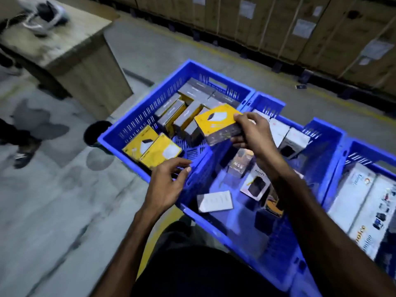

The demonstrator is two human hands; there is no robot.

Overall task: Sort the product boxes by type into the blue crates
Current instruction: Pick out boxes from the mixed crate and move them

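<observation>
My right hand (249, 133) grips a yellow-and-grey product box (216, 125), held in the air over the near right corner of the left blue crate (137, 118). That crate holds several yellow-and-grey boxes (153, 147), some flat, some on edge. My left hand (169, 181) hovers over the crate's near rim, fingers loosely curled, holding nothing. The middle blue crate (242, 236) below my right arm holds mixed boxes: a white one (215, 201), a black-and-white one (255, 186), and white boxes at the far end. The right blue crate (342, 159) holds larger white boxes (362, 209).
A wooden table (70, 54) stands at the upper left with a device on it. A black bucket (96, 132) sits on the concrete floor beside the left crate. Stacked cardboard cartons (300, 24) line the back. Another person's foot (23, 157) is at the left edge.
</observation>
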